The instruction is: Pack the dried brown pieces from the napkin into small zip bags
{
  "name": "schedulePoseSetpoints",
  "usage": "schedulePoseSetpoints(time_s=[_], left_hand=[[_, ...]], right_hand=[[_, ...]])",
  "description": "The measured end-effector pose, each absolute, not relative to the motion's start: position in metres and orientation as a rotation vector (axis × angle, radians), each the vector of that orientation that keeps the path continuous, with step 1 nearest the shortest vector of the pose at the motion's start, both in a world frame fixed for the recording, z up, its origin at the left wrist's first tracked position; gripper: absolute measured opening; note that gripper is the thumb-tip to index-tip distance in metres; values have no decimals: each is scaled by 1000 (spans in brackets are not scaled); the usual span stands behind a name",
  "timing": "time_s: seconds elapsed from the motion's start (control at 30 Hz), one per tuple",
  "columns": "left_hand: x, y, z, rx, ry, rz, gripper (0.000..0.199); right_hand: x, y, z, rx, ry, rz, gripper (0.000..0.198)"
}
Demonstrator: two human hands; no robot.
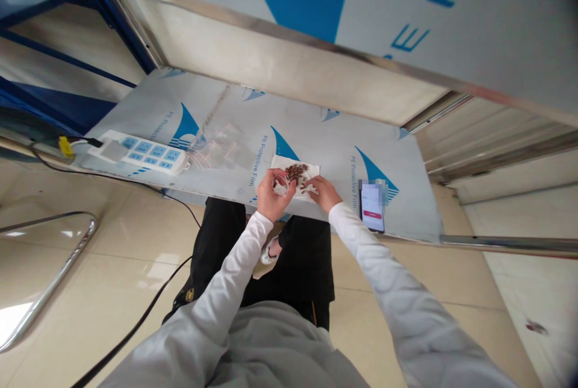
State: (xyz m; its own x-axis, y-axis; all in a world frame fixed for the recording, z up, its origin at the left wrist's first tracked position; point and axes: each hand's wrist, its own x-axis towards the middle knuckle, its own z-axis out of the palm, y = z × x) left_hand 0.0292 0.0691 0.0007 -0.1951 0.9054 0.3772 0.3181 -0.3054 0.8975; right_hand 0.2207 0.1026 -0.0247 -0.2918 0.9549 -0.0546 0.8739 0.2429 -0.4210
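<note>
Brown pellets between both hands: left hand curled round a clear container, right hand fingers bent — can't tell if gripping; keep the container close.

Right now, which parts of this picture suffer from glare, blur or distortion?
In the head view, pale glare marks the floor; shapes look stretched toward the edges; mosaic blocks cover part of the phone; the clear bags partly blend into the table; the brown pieces look soft, without fine detail.

Bright, hazy, glare on floor.
</note>
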Motion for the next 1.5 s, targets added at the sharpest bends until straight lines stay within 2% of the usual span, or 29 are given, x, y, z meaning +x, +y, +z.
schedulePoseSetpoints(time_s=[0.17, 0.4, 0.53, 0.63, 0.77, 0.9, 0.97, 1.1, 1.13, 1.3, 1.5], left_hand=[[27, 69, -5, 1592, 1465, 1513, 21], [31, 69, -9, 1602, 1454, 1469, 20], [31, 67, -7, 1634, 1408, 1450, 20], [31, 65, -5, 1665, 1359, 1440, 22], [32, 63, 3, 1668, 1318, 1439, 26], [31, 60, 10, 1645, 1305, 1427, 28], [27, 60, 13, 1665, 1260, 1416, 37], [7, 60, 24, 1678, 1151, 1277, 74], [1, 60, 27, 1606, 1088, 1232, 75], [-20, 60, 44, 1095, 825, 1125, 38], [-22, 56, 61, 1025, 900, 1143, 26]], right_hand=[[212, 108, -44, -1743, -2411, 535, 18], [206, 122, -37, -1824, -2374, 487, 8], [195, 110, 3, -1786, -2250, 443, 9], [179, 88, 49, -1548, -2126, 454, 13], [158, 68, 92, -1388, -2365, 427, 7], [155, 67, 101, -1339, -2536, 438, 15], [160, 69, 100, -1273, -2508, 540, 14], [177, 76, 104, -1258, -2269, 791, 13], [182, 78, 107, -1266, -2197, 866, 15], [201, 86, 129, -1290, -1971, 1238, 31], [210, 88, 150, -1327, -1839, 1367, 35]])
